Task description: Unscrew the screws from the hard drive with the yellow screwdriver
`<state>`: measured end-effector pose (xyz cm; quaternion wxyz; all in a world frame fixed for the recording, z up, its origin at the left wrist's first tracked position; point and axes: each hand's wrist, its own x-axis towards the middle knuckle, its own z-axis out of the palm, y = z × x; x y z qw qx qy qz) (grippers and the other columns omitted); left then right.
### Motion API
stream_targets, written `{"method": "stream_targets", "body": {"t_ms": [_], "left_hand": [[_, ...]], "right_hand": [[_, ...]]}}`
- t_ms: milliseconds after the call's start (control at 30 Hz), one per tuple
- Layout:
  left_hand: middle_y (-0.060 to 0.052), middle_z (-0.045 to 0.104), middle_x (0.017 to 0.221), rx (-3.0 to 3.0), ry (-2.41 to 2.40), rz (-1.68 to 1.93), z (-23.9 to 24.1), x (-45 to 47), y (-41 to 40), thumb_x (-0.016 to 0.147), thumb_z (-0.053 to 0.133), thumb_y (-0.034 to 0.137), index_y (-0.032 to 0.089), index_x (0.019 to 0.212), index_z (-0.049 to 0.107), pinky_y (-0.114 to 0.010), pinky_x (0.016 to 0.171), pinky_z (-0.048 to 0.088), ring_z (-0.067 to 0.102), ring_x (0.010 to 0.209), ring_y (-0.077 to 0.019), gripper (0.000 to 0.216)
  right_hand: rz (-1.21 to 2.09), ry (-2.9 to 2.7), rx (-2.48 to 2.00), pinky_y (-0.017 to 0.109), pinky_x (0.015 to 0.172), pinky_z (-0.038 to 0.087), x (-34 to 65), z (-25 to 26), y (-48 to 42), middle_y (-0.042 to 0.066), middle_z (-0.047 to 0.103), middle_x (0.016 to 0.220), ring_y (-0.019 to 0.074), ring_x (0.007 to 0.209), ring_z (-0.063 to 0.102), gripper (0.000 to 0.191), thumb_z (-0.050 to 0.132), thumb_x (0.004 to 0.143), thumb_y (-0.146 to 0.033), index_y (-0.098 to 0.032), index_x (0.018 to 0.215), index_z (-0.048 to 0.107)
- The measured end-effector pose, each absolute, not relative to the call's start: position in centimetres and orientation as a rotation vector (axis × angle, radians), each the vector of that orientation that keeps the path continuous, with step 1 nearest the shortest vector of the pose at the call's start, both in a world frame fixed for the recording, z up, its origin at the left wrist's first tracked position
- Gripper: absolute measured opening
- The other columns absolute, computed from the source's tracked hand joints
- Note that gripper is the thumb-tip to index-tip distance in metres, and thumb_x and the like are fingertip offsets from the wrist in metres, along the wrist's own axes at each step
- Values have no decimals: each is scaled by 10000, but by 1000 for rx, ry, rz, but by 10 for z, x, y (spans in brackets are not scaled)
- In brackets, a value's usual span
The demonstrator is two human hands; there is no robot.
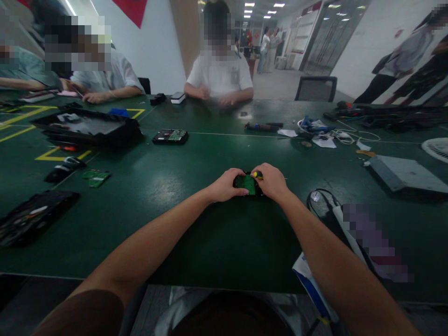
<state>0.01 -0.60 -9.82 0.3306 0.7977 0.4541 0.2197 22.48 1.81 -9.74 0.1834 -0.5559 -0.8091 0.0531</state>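
In the head view, a small black device with an exposed green circuit board [247, 185] lies on the table in front of me. My left hand [228, 185] grips its left side, thumb along the near edge and fingers at the far edge. On the other side, my right hand [270, 181] is closed around a yellow-and-black screwdriver [258, 174], whose handle end shows by the fingertips. A thin shaft seems to stick out to the right of that hand. The right fingers also rest against the device's right edge.
Loose green boards [96, 177], an opened black casing [38, 214] and a black tray [93, 126] lie left. Another opened device [170, 136] sits farther back. To the right are a grey metal box [408, 175], cables [345, 135] and a pouch-like item. People sit across the table.
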Motion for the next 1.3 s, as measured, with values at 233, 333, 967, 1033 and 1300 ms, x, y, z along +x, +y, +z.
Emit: {"method": "stream_targets", "body": {"t_ms": [233, 333, 967, 1033, 1300], "left_hand": [[-166, 569, 1492, 2104, 1165, 606, -102, -1, -4, 825, 793, 485, 173, 1408, 581, -498, 1179, 456, 552, 1364, -327, 694], [-181, 558, 1503, 2101, 1159, 604, -104, -2, -3, 825, 795, 493, 152, 1415, 579, -500, 1170, 464, 553, 1358, -331, 715], [-168, 548, 1523, 2096, 1173, 588, -104, -2, -3, 832, 790, 493, 162, 1425, 579, -497, 1178, 458, 543, 1377, -331, 711], [-165, 563, 1505, 2110, 1170, 604, -106, -2, -2, 826, 797, 491, 165, 1414, 584, -492, 1179, 458, 553, 1368, -327, 706], [-166, 569, 1504, 2105, 1171, 605, -103, -3, -4, 826, 789, 497, 176, 1422, 585, -509, 1169, 464, 553, 1373, -334, 707]], "right_hand": [[140, -2289, -1561, 362, 817, 493, 224, -97, 17, 75, 720, 1109, 235, 980, 663, 172, 652, 978, -162, -227, 1061, 787], [152, -2291, -1552, 359, 827, 494, 224, -97, 17, 67, 723, 1097, 229, 979, 660, 180, 652, 962, -134, -227, 1032, 789], [155, -2281, -1502, 359, 834, 500, 227, -99, 21, 62, 751, 1074, 233, 992, 677, 134, 656, 954, -158, -211, 971, 778], [129, -2290, -1501, 364, 837, 498, 226, -100, 23, 64, 754, 1059, 238, 992, 675, 139, 656, 952, -157, -214, 959, 782], [136, -2291, -1509, 360, 825, 500, 226, -99, 21, 60, 748, 1059, 229, 970, 670, 151, 655, 944, -150, -213, 981, 787]]}}
